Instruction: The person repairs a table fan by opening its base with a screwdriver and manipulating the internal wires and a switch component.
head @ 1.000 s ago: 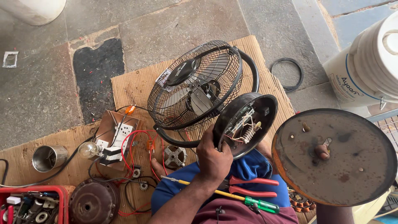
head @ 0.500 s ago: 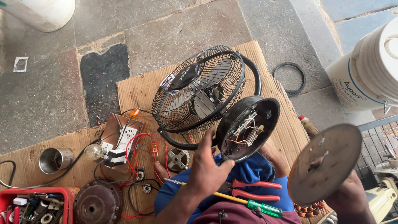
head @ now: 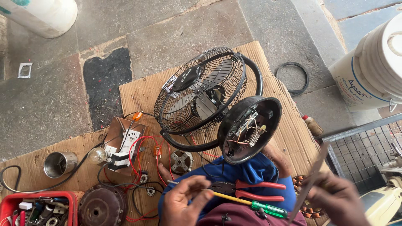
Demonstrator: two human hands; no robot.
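A black table fan lies tilted on the cardboard [head: 142, 90], its wire guard [head: 201, 90] facing up-left. Its round base [head: 250, 129] is open toward me and shows wires and a spring. My left hand [head: 182, 201] hovers over my blue-clad lap with fingers apart, touching the tip end of a yellow-shafted, green-handled screwdriver [head: 259, 206]. Red-handled pliers [head: 255, 190] lie just above it. My right hand [head: 339, 201] grips a round metal plate [head: 310, 184], seen edge-on, at the lower right.
A wooden switchboard [head: 123, 142] with a bulb [head: 97, 155] and red wires sits left of the fan. A metal cup [head: 58, 164], a red parts tray [head: 37, 209] and a brown motor housing [head: 102, 206] are at lower left. A white bucket [head: 372, 67], a rubber ring [head: 292, 78] and a wire grille [head: 360, 146] stand right.
My left hand has let go of the fan base and dropped to my lap by the screwdriver. My right hand has lowered the round plate and turned it from flat to edge-on.
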